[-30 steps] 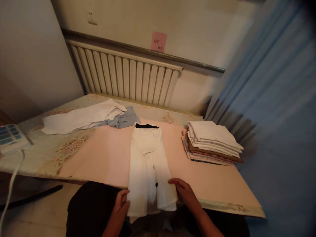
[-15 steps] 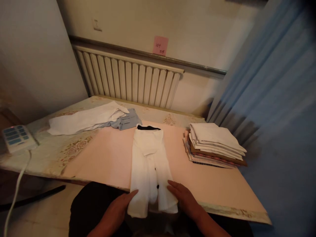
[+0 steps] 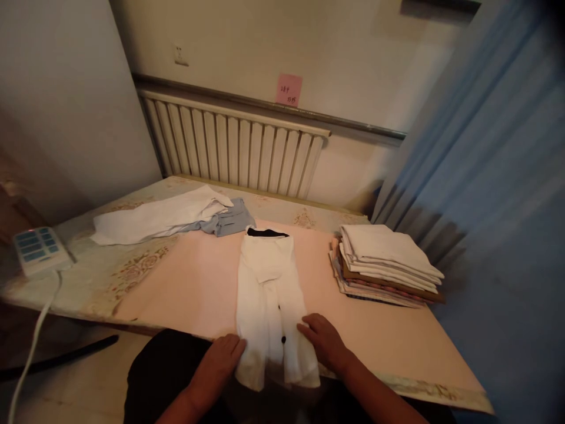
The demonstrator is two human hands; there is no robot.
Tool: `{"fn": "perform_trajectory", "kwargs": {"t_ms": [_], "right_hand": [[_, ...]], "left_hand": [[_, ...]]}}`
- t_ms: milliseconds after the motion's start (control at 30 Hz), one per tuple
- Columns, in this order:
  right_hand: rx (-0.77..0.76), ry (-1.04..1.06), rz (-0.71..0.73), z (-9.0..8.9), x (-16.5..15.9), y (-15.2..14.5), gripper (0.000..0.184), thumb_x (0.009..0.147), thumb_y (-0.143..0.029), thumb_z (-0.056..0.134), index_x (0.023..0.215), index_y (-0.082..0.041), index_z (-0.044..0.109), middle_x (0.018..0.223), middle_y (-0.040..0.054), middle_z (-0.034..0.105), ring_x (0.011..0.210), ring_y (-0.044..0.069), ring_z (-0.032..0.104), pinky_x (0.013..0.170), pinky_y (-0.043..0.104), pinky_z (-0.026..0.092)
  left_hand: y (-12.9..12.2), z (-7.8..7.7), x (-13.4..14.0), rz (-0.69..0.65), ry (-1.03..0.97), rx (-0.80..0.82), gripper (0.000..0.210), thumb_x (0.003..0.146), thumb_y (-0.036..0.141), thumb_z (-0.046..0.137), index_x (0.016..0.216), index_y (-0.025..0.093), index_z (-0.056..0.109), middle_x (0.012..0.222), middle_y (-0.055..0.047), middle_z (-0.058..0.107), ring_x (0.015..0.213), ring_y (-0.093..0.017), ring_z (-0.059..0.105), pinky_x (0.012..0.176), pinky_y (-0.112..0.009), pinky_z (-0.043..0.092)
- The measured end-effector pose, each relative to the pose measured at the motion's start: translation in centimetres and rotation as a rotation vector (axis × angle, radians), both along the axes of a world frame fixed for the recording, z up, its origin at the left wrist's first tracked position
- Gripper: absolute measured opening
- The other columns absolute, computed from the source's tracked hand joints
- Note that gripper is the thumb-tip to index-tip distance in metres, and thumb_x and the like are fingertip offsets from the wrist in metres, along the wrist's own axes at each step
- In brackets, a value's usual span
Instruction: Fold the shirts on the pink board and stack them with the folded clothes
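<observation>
A long white garment point(image 3: 260, 306) with dark buttons and a black patch inside its top opening lies lengthwise before me, folded narrow. Its lower end hangs over the table's front edge. My left hand point(image 3: 223, 357) is closed at the garment's lower left side, fingers bent over the cloth edge. On the opposite side, my right hand point(image 3: 325, 341) has thumb and fingers drawn together on the right edge, a little higher up. The fingertips' undersides are hidden.
A stack of folded clothes point(image 3: 388, 265) stands at the right. White cloth point(image 3: 150, 219) and a grey-blue garment point(image 3: 233, 219) lie at the back left. A power strip point(image 3: 42, 250) with a cable sits at the left edge. Behind are a radiator point(image 3: 238, 147) and, rightward, a blue curtain point(image 3: 498, 206).
My left hand has shifted slightly up and right, its fingers now more bent, and the garment's lower left edge has moved inward. My right hand has risen a little. The view has shifted slightly.
</observation>
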State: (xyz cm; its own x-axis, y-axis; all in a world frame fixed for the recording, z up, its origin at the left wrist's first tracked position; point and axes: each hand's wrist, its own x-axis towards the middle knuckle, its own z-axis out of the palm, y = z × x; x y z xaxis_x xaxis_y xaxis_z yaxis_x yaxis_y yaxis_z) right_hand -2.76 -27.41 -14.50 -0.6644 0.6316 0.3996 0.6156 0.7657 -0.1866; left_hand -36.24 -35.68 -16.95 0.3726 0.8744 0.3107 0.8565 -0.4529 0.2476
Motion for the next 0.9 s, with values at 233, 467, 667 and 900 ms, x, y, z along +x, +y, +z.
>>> {"fn": "perform_trajectory", "kwargs": {"t_ms": [233,467,667,900], "right_hand": [[0.156,-0.026,0.160,-0.2,0.1,1.0,0.037,0.091,-0.012,0.047,0.124,-0.027,0.056,0.137,0.0071,0.053,0.135,0.025,0.039,0.105,0.052,0.041],[0.118,-0.028,0.321,-0.2,-0.3,2.0,0.039,0.092,-0.018,0.045,0.131,-0.021,0.048,0.131,0.0113,0.057,0.134,0.022,0.040,0.112,0.053,0.031],[0.019,0.056,0.371,0.4,0.0,1.7,0.037,0.090,-0.026,0.051,0.127,-0.020,0.047,0.130,0.0134,0.057,0.130,0.023,0.045,0.113,0.051,0.029],[-0.477,0.129,0.264,5.1,-0.6,-1.4,0.024,0.084,-0.036,0.058,0.102,-0.023,0.065,0.109,0.0074,0.068,0.106,0.023,0.061,0.107,0.039,0.035]], "left_hand": [[1.3,0.1,-0.2,0.060,0.246,0.304,0.065,0.084,-0.003,0.039,0.143,0.025,0.037,0.141,-0.008,0.048,0.133,-0.030,0.036,0.107,-0.047,0.027],[2.8,1.0,-0.8,-0.195,0.272,0.110,0.073,0.083,0.003,0.040,0.150,0.025,0.019,0.154,-0.007,0.032,0.144,-0.024,0.019,0.115,-0.050,0.017],[2.9,3.4,-1.5,-0.339,0.153,-0.067,0.066,0.090,0.019,0.044,0.150,0.029,0.020,0.153,-0.005,0.034,0.142,-0.025,0.026,0.116,-0.049,0.020],[1.1,5.5,-0.7,-0.410,-0.173,-0.295,0.050,0.091,0.029,0.046,0.140,0.034,0.042,0.144,0.000,0.048,0.134,-0.024,0.042,0.115,-0.044,0.028]]}}
